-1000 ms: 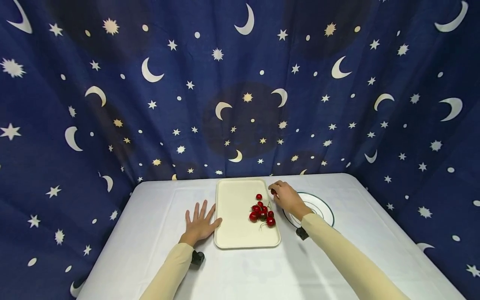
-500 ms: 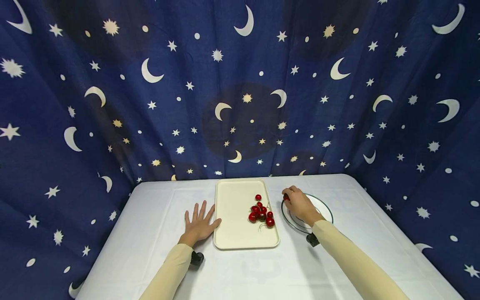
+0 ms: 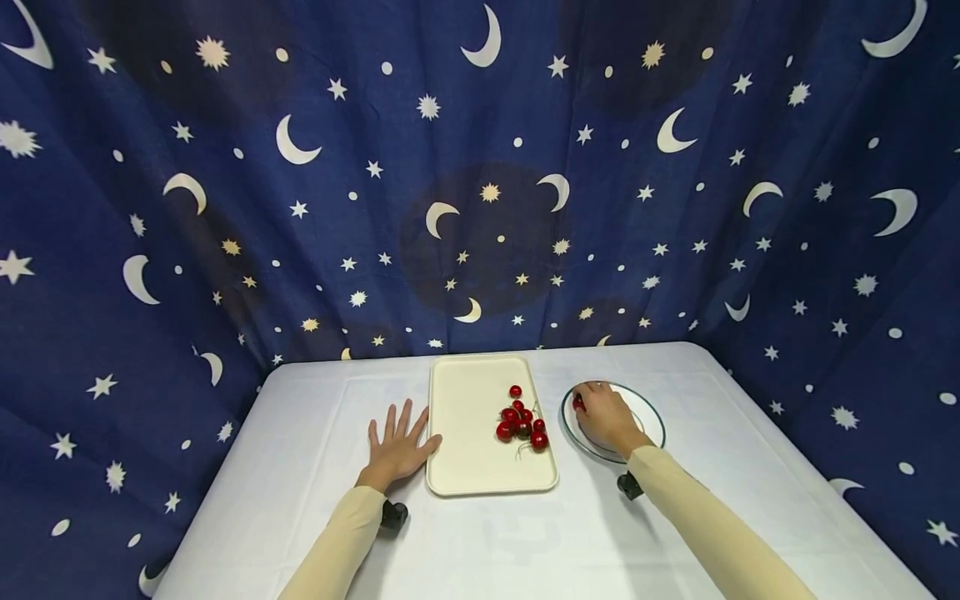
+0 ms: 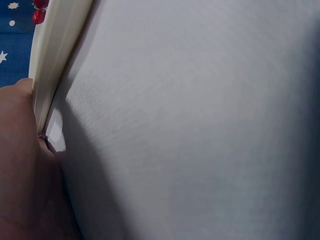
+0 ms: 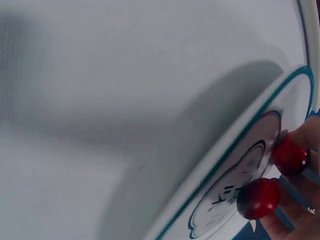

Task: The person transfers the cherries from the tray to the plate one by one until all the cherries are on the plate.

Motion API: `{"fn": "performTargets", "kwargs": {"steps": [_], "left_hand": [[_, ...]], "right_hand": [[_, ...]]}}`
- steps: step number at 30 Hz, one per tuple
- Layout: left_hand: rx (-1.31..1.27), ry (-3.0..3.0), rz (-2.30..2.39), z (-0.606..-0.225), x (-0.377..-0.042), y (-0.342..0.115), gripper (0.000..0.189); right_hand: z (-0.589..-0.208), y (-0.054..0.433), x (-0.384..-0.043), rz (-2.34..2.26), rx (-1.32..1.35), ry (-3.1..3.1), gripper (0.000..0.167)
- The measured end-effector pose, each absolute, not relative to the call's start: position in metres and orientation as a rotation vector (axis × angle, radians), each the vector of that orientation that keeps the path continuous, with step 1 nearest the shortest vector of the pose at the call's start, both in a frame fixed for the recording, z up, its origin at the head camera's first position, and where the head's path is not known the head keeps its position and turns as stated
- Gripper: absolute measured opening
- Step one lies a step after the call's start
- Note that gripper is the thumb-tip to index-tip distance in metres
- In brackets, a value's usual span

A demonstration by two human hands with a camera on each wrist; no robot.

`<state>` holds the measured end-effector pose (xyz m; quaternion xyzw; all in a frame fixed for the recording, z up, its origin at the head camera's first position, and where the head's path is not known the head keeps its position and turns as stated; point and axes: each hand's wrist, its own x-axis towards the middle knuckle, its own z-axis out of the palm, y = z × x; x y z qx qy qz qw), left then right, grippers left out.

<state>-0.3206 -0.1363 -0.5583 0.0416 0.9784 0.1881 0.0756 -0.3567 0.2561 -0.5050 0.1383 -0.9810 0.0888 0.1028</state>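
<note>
Low over the white plate [image 3: 651, 412], my right hand [image 3: 609, 415] pinches a cherry tomato [image 5: 290, 155] with fingers and thumb. Right beside it in the right wrist view, a second cherry tomato [image 5: 259, 198] sits against the fingers, overlapping the plate's printed middle. My left hand [image 3: 397, 454] lies on the tablecloth with spread, straight fingers. Its thumb rests at the left rim of the cream tray [image 3: 468, 467]. On the tray's right half sits a loose bunch of red cherry tomatoes [image 3: 522, 429] with thin stems; one single tomato [image 3: 515, 391] lies just behind them.
A white cloth covers the table [image 3: 465, 550]. Behind and at both sides hangs a dark blue curtain [image 3: 337, 233] with moons and stars. The teal-rimmed plate stands a short gap to the right of the tray.
My right hand has moved right, from the tray's right edge to the plate, and come down over it with the cherry tomato. The left hand has stayed in place.
</note>
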Motion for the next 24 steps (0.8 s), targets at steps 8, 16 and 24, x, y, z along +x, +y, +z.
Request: {"fn": "performTargets", "kwargs": {"steps": [8, 16, 24], "left_hand": [[0.117, 2.935, 0.557, -0.561, -0.323, -0.136, 0.077], [0.128, 2.951, 0.555, -0.565, -0.322, -0.136, 0.078], [0.124, 2.956, 0.561, -0.561, -0.322, -0.137, 0.077]], "right_hand": [[-0.503, 0.254, -0.359, 0.212, 0.447, -2.822, 0.029], [-0.498, 0.237, -0.365, 0.25, 0.492, -2.809, 0.029], [-0.495, 0.207, -0.372, 0.245, 0.586, -2.815, 0.036]]}}
